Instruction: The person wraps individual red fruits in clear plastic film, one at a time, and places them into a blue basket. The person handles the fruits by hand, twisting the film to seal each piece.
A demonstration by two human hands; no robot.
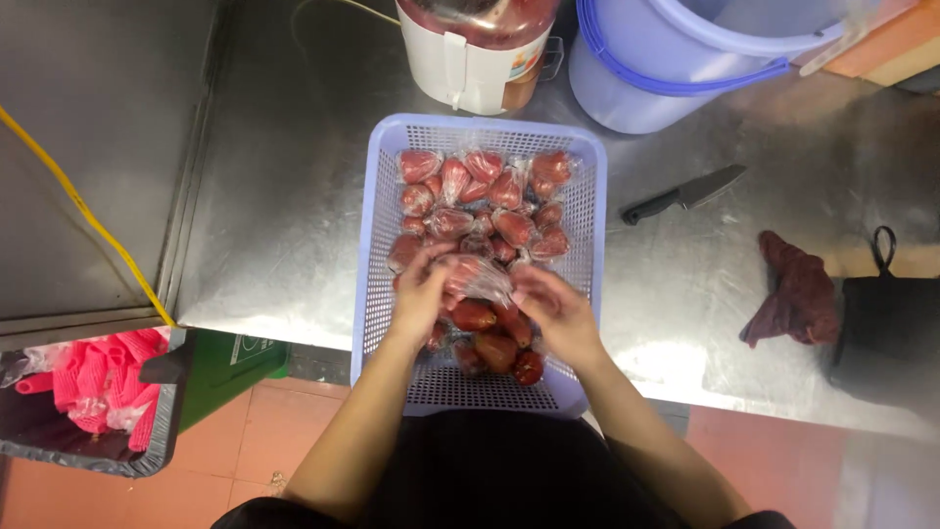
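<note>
Head view: left hand and right hand over lilac perforated basket, both pinched on one clear-wrapped red fruit held between them. Fruit's long axis roughly left-to-right, lying right of left hand, left of right hand; neither hand clearly nearer. Wrapped fruits heaped beyond, bare fruits near the body. On steel counter: knife, dark red cloth, lilac bucket. Bin of pink netting at lower left.
</note>
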